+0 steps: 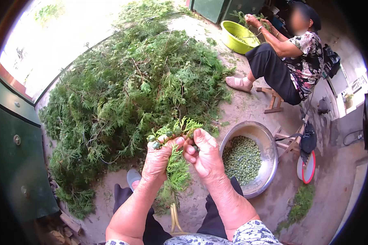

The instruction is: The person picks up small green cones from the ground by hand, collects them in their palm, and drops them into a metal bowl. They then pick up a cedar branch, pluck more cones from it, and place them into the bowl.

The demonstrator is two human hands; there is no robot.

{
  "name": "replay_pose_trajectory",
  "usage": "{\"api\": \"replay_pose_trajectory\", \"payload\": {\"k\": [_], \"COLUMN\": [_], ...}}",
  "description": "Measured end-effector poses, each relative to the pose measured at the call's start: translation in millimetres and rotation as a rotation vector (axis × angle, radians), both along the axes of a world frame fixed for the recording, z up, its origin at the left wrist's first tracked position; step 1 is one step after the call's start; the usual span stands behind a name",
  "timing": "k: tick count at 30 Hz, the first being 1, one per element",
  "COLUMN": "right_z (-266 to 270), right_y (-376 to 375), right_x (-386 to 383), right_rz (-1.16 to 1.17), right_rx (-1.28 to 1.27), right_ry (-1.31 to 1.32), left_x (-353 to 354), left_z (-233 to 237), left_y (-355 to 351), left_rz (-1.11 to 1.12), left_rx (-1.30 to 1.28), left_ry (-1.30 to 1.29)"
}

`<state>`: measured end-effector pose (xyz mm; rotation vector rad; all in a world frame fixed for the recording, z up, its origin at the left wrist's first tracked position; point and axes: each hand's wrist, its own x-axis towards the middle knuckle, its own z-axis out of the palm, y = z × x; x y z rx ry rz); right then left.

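In front of me, my left hand (160, 157) is closed around a leafy conifer sprig (178, 169), whose green foliage hangs down between my wrists. Round green cones (156, 144) stick out above my left thumb. My right hand (207, 157) pinches at the same sprig's upper end, thumb and forefinger nearly together. A few cones (195, 148) show inside its curled fingers. Beside my right forearm stands a wide metal basin (270, 171), partly filled with small green cones (242, 160).
A large heap of cut conifer branches (135, 90) covers the floor ahead. A seated person (306, 61) at the upper right works a branch over a yellow-green tub (235, 30). A wooden stool (290, 141), a red-rimmed container (306, 167) and green cabinets (20, 159) stand around.
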<state>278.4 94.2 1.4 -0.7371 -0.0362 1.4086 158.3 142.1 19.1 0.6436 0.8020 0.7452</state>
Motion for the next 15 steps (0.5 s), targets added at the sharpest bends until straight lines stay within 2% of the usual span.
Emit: {"api": "replay_pose_trajectory", "payload": {"k": [1, 3, 7, 9, 11, 13, 15], "right_z": [0.9, -0.3, 4.7, -5.3, -7.1, -0.9, 5.8], "right_y": [-0.4, -1.0, -2.4, -2.6, -3.7, -5.5, -4.6], "right_x": [-1.0, -3.1, -9.3, -8.5, -7.2, -10.9, -12.2], "right_rz": [-0.023, -0.039, -0.092, -0.068, -0.043, -0.085, -0.115], "right_rx": [0.003, -0.019, -0.043, -0.061, -0.091, -0.036, -0.066], "right_ry": [-0.135, -0.206, -0.426, -0.046, 0.057, -0.175, -0.253], "left_x": [-0.7, 0.1, 2.5, -1.2, 2.7, 0.2, 1.1], "left_z": [2.7, 1.8, -4.1, -7.0, 3.3, -4.2, -5.6], "left_y": [-0.1, -0.7, -3.2, -2.1, -3.8, -3.9, -3.8], "left_rz": [-0.021, -0.045, 0.050, 0.005, -0.032, -0.041, 0.020], "left_rx": [-0.006, -0.012, 0.031, -0.012, -0.050, -0.064, -0.062], "left_ry": [-0.013, -0.027, 0.033, 0.043, 0.014, -0.038, 0.031]}}
